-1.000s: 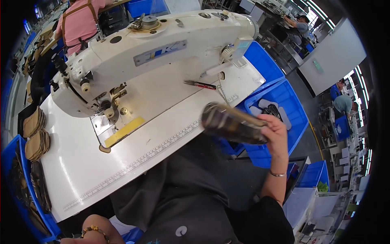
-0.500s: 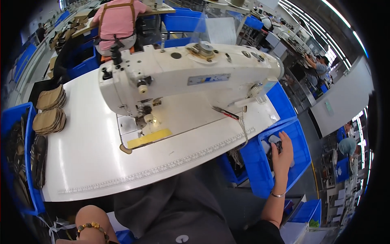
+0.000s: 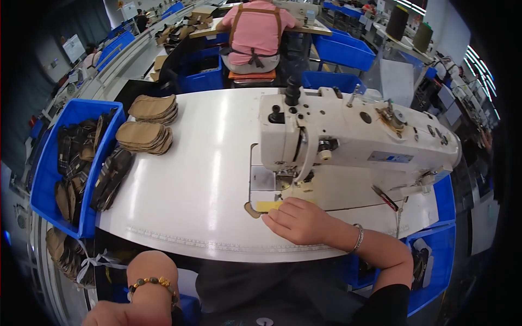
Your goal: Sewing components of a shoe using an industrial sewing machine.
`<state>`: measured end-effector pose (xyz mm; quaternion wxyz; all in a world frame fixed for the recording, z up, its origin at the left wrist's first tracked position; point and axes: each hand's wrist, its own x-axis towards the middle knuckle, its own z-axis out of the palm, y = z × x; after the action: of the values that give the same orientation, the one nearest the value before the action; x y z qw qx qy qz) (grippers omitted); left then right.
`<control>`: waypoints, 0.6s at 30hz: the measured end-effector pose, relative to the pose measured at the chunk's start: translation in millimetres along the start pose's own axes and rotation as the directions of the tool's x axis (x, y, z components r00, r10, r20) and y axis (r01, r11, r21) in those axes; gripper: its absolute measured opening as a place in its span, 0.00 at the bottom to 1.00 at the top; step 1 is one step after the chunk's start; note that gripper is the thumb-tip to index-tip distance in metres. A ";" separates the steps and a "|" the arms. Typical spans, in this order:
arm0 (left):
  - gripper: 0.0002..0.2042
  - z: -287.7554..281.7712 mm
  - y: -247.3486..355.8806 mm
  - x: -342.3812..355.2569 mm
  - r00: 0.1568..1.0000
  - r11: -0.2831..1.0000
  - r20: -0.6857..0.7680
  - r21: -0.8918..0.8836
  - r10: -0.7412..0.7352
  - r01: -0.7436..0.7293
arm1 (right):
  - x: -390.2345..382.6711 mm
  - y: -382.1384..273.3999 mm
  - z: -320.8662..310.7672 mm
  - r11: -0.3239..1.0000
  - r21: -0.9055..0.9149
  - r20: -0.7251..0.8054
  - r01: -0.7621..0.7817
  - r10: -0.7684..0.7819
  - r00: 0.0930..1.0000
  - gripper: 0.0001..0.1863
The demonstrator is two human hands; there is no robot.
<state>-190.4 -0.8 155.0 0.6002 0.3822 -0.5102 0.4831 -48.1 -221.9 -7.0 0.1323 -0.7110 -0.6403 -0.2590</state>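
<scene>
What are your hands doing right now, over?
Right hand flat on yellow piece by sewing machine. Left hand low, off the table, holding nothing visible. Nothing blocking.

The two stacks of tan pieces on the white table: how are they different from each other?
The far stack lies nearer the table's back edge; the near stack lies closer to the blue bin. The far stack is fanned out more loosely, while the near stack looks neater. Both hold flat tan pieces with rounded ends, and neither is touched by the hands.

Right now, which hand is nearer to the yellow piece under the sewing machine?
Right. The right hand rests on the yellow piece beside the sewing machine; the left hand is low, off the table.
</scene>
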 end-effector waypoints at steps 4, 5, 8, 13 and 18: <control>0.10 -44.4 -18.7 -18.7 0.991 0.928 -0.098 0.352 -0.092 0.121 | 20.1 3.1 26.0 0.990 0.069 -0.085 0.121 -0.115 0.990 0.14; 0.16 -75.6 -31.7 -30.0 0.984 0.815 -0.068 0.553 -0.162 0.172 | 17.1 5.0 31.2 0.989 0.085 -0.117 0.120 -0.110 0.987 0.14; 0.09 -152.8 -78.7 -53.3 0.807 0.214 -0.228 0.892 -0.545 0.397 | 4.2 4.9 35.5 0.984 0.137 -0.091 0.117 -0.105 0.990 0.11; 0.11 -280.9 -137.9 -79.8 0.694 -0.222 -0.313 0.950 -0.648 0.221 | 4.7 7.8 30.4 0.981 0.175 -0.089 0.083 -0.069 0.994 0.10; 0.13 -355.8 -137.0 -104.5 0.433 -0.468 -0.474 0.874 -0.767 0.129 | 5.3 3.3 31.7 0.978 0.181 -0.081 0.104 -0.091 0.993 0.12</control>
<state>27.7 285.0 -9.6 0.1261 0.9572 0.1544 0.2097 -38.3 -201.4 -30.1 0.2079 -0.6536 -0.6904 -0.2300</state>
